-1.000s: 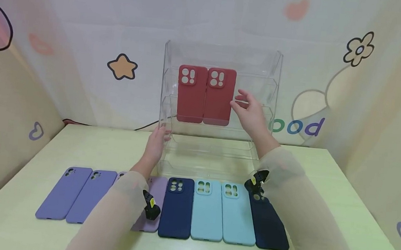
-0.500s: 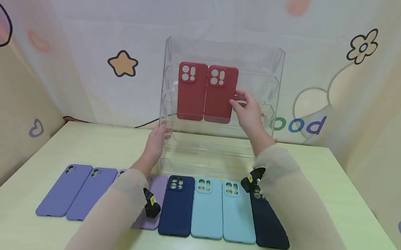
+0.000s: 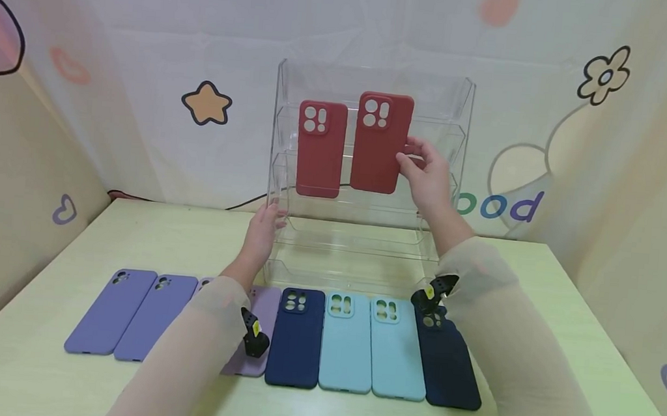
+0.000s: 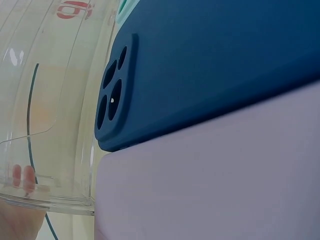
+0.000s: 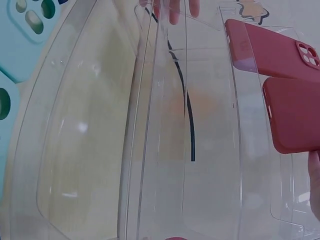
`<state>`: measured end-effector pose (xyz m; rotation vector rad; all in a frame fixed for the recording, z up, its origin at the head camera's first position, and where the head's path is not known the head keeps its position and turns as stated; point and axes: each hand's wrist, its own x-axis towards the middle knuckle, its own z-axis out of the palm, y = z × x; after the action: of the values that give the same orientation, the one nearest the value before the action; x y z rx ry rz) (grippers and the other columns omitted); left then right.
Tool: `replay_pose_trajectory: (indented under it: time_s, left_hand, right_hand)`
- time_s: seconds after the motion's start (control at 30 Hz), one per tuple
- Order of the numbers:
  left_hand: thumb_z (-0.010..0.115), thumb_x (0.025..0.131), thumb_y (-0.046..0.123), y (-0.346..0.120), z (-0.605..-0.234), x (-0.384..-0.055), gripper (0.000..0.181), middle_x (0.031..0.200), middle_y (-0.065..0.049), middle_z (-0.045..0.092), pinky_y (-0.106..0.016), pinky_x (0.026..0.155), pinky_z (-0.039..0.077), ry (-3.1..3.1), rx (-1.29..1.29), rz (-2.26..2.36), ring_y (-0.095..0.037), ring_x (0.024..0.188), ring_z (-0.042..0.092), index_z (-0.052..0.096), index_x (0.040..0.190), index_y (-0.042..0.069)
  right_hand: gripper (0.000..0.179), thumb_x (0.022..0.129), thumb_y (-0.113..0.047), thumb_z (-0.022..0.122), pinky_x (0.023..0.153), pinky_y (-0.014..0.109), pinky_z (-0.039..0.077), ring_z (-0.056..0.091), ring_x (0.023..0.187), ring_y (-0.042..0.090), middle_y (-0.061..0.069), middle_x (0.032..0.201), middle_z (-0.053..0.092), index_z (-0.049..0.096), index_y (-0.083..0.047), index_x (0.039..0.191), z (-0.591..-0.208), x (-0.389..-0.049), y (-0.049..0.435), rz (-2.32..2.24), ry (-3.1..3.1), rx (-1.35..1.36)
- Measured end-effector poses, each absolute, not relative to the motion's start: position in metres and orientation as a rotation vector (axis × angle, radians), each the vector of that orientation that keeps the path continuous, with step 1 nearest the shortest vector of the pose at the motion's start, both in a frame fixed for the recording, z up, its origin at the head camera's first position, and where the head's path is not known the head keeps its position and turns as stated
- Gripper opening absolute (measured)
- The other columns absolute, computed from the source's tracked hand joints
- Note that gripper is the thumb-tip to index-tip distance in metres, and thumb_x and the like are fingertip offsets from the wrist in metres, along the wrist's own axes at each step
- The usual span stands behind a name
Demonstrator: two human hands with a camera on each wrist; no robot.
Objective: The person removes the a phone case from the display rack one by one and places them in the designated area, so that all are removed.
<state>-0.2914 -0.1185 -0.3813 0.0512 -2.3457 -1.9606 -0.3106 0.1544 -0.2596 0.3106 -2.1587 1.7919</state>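
My right hand (image 3: 430, 176) pinches the right edge of a red phone case (image 3: 378, 149), thumb in front. This case is raised a little above a second red phone case (image 3: 320, 158), which stands upright in a tier of the clear tiered display rack (image 3: 372, 84). In the right wrist view, the held red case (image 5: 295, 120) shows beside the standing one, with part of my right hand (image 5: 314, 175) at its edge. My left hand (image 3: 260, 231) grips the rack's left side panel. Its fingertips (image 4: 29, 178) show through the clear plastic in the left wrist view.
In front of the rack lies a row of phone cases: violet (image 3: 110, 311), lilac (image 3: 256, 332), navy (image 3: 295, 342), light blue (image 3: 347, 346) and dark blue (image 3: 450, 367). My sleeves partly cover some of them. A patterned cloth (image 3: 143, 88) hangs behind the table (image 3: 538, 302).
My right hand has taken hold of the right red phone case and lifted it up and to the right, away from the other red one. The left hand stays on the rack.
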Motion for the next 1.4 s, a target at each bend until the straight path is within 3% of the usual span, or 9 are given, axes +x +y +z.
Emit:
replay_pose_trajectory:
  time_s: [0.33,0.6,1.0,1.4]
  left_hand:
    - [0.022,0.099,0.043,-0.120,-0.382,-0.290,0.056,0.134,-0.014,0.048,-0.052,0.101,0.032,-2.343,0.029,-1.959,-0.029,0.118,0.050,0.032,0.144,0.010]
    - [0.023,0.099,0.044,-0.120,-0.380,-0.292,0.054,0.133,-0.011,0.050,-0.052,0.101,0.031,-2.355,0.079,-1.936,-0.028,0.116,0.051,0.044,0.135,0.009]
    - [0.023,0.099,0.045,-0.119,-0.380,-0.291,0.055,0.133,-0.010,0.050,-0.052,0.102,0.030,-2.358,0.074,-1.960,-0.027,0.117,0.050,0.040,0.138,0.010]
    - [0.024,0.098,0.044,-0.118,-0.381,-0.293,0.055,0.133,-0.013,0.050,-0.051,0.100,0.032,-2.357,0.083,-1.944,-0.028,0.115,0.051,0.046,0.132,0.007]
  right_hand:
    - [0.041,0.092,-0.013,0.058,0.087,0.030,0.048,0.056,0.106,0.021,0.011,0.120,0.053,0.048,-0.008,0.132,-0.261,-0.300,0.162,1.816,-2.230,0.284]
    - [0.040,0.092,-0.011,0.058,0.085,0.029,0.049,0.058,0.104,0.022,0.012,0.117,0.054,0.049,-0.007,0.130,-0.264,-0.290,0.165,1.821,-2.263,0.286]
    - [0.042,0.093,-0.017,0.057,0.087,0.033,0.049,0.056,0.108,0.027,0.013,0.120,0.053,0.047,-0.008,0.133,-0.280,-0.274,0.181,1.748,-2.384,0.282]
    - [0.046,0.093,-0.017,0.057,0.087,0.036,0.048,0.056,0.109,0.029,0.018,0.120,0.053,0.044,-0.003,0.135,-0.291,-0.258,0.194,1.723,-2.449,0.269]
